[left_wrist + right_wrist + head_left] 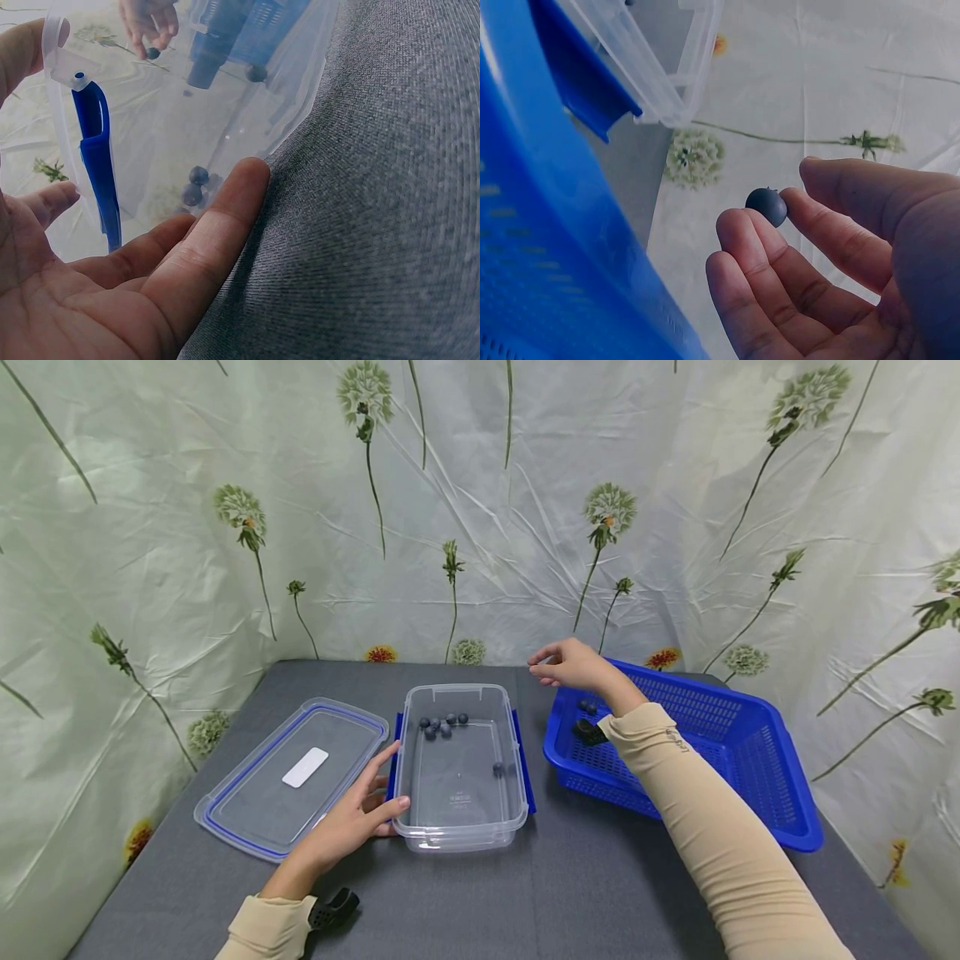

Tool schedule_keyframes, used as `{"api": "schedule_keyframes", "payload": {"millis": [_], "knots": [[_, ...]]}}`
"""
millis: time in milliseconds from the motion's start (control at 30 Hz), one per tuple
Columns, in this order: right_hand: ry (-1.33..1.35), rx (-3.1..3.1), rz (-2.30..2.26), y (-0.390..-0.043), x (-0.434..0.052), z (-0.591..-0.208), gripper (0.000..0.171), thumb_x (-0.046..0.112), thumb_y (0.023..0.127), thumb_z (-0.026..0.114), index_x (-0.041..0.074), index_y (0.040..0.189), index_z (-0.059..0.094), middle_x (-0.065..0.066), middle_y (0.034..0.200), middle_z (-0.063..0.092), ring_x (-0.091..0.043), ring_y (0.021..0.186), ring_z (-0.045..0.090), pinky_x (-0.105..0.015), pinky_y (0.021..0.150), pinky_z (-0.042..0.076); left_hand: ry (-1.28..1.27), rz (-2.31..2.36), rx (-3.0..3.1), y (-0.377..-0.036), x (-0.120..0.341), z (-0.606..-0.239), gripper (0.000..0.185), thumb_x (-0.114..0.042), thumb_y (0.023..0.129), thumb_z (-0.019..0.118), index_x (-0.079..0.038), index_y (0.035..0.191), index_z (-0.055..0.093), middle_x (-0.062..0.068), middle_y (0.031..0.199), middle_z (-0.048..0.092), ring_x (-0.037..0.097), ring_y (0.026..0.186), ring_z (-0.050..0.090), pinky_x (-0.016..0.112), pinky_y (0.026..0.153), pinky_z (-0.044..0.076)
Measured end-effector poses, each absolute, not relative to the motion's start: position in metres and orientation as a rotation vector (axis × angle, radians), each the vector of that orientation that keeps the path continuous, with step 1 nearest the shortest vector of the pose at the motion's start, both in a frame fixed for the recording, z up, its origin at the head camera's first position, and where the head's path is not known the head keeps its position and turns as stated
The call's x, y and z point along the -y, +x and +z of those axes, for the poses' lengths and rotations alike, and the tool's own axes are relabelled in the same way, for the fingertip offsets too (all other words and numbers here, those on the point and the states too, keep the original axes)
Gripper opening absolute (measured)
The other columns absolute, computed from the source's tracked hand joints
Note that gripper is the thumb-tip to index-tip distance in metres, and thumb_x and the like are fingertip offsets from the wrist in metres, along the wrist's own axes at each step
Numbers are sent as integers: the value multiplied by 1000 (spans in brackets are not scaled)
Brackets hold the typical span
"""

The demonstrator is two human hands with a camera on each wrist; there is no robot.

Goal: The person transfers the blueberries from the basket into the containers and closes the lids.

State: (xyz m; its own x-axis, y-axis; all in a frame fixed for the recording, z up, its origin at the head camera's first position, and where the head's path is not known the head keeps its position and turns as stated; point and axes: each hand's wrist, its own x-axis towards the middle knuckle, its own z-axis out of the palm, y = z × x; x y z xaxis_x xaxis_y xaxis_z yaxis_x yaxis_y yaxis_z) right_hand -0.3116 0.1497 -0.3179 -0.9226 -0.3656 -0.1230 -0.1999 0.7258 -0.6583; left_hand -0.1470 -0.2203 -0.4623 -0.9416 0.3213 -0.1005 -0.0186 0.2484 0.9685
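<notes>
Lid: the clear lid [292, 777] with a blue seal and a white label lies flat on the grey table [525, 893], far left of the things, just beside the container.
Left hand: the left hand [352, 822] rests at the near left corner of the clear container [460, 768] — fingers straight and relaxed, thumb against the near wall, pinching nothing.
Container: open, standing mid-table, blue latches on both sides; a cluster of blueberries [442, 724] sits at its far end and a single berry [498, 768] lies near the right wall.
Right hand: the right hand [570, 666] hovers just past the container's far right corner, by the left rim of the blue basket [720, 752].
Grip: fingertips close together, pinching one blueberry [766, 206] — the wrist view shows it held between the finger ends.
Basket: at the right, well clear of the lid; a couple of berries [587, 705] lie in its far left corner.
</notes>
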Motion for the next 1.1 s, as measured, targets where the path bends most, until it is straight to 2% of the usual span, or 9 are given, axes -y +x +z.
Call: {"api": "schedule_keyframes", "payload": {"millis": [267,533,733,1000,1100], "knots": [[-479,-2649,-992,-311,-132,-323,36,23,109,64,2,139,69,-17,119,79,-15,98,76,-30,88,62,288,1748,-2242,-147,221,-462,83,-25,107,66,-42,170,15,36,165,34,54,141,53,51,91,65],[-545,-2638,-943,-306,-114,-327,35,26,109,64,7,138,71,-18,118,79,-20,100,76,-39,94,61,283,1747,-2240,-147,221,-462,83,-24,107,67,-42,171,16,36,163,36,51,139,56,50,90,65],[-581,-2602,-928,-304,-103,-329,37,25,109,63,5,140,69,-21,121,77,-33,110,75,-46,99,60,287,1753,-2236,-146,221,-461,83,-23,107,67,-41,171,16,36,163,35,50,138,56,49,90,65],[-627,-2571,-916,-302,-90,-335,37,23,109,64,3,140,69,-20,118,78,-35,112,75,-39,93,62,285,1747,-2238,-146,221,-461,83,-24,107,67,-43,170,16,36,163,36,49,138,57,49,90,65],[-649,-2541,-925,-301,-86,-337,37,21,109,63,2,140,69,-23,123,76,-38,116,74,-38,94,62,282,1749,-2238,-146,221,-461,83,-24,107,67,-43,170,16,36,163,36,50,138,57,49,90,65]]}}
